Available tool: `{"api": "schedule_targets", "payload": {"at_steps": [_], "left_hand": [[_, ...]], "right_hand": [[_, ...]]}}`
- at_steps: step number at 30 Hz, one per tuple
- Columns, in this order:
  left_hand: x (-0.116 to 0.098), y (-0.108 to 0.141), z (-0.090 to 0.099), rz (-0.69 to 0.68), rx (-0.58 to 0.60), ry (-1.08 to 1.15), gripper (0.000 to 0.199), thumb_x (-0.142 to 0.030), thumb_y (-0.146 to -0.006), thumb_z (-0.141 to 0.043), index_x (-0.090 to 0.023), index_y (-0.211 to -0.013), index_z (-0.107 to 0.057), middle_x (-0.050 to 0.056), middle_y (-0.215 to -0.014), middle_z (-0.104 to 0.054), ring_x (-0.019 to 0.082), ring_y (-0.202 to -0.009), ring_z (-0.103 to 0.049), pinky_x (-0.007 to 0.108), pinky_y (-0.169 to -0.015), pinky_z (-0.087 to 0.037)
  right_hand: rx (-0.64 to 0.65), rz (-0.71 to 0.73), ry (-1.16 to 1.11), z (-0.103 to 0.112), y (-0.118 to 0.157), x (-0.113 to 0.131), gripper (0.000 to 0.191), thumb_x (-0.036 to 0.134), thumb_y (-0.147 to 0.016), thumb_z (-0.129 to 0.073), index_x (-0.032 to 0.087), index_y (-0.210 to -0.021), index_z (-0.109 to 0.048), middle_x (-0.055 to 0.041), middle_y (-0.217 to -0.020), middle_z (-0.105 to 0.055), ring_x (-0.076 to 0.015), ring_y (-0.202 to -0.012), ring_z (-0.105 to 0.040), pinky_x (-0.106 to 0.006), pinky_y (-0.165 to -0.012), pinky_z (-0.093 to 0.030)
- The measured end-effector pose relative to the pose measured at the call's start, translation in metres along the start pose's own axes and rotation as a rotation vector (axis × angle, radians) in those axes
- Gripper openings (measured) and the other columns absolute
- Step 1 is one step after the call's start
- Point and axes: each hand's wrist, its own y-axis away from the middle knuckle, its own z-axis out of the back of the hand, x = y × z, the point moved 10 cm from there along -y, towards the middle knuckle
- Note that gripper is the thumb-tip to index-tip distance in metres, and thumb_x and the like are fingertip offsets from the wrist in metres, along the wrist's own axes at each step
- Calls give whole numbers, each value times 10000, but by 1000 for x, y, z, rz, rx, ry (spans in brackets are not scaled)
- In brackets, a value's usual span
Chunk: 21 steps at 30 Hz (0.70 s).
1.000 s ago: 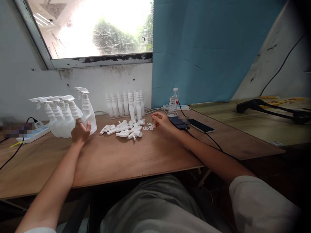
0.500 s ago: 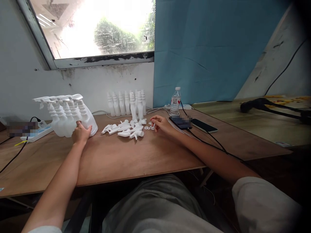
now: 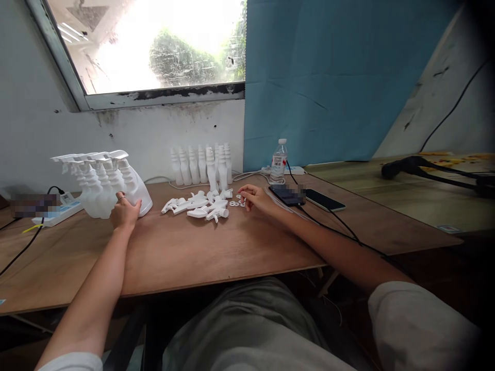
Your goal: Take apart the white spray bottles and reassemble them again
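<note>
At the left of the table, several white spray bottles point(image 3: 93, 193) with trigger heads stand packed together. My left hand point(image 3: 126, 211) has its fingers and thumb around the lower part of the rightmost spray bottle point(image 3: 136, 185), which stands upright against the others. My right hand point(image 3: 255, 198) rests on the table with loosely bent fingers, thumb apart, and nothing visible in them. Small white rings point(image 3: 234, 203) lie right by its fingertips, some partly hidden. Left of them is a pile of loose white trigger heads point(image 3: 207, 206).
Behind the pile, several headless white bottles point(image 3: 193, 167) stand near the wall. A clear water bottle point(image 3: 278, 162), two phones point(image 3: 325, 200) and black cables are at the right. A power strip point(image 3: 64, 210) lies at the far left, under a window.
My left hand and the rightmost spray bottle have shifted slightly left, closer against the other bottles. My right hand has hardly moved.
</note>
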Motion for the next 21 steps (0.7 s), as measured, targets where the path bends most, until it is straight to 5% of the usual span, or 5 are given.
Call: {"api": "schedule_targets", "payload": {"at_steps": [16, 21], "left_hand": [[19, -10, 6, 53, -117, -96, 671, -561, -783, -551, -90, -1239, -409, 241, -997, -667, 406, -895, -656, 446, -698, -506], [20, -11, 6, 43, -128, -122, 655, -565, -787, -547, -103, -1231, -410, 226, -963, -677, 411, -888, -658, 425, -680, -502]], "right_hand": [[16, 7, 37, -2, 0, 0, 109, 235, -846, -516, 153, -907, -556, 32, -612, -584, -70, -366, -511, -181, -369, -434], [-12, 26, 244, 1, -2, -1, 142, 234, -866, -453, 152, -925, -552, 25, -628, -586, -82, -382, -527, -195, -389, -437]]}}
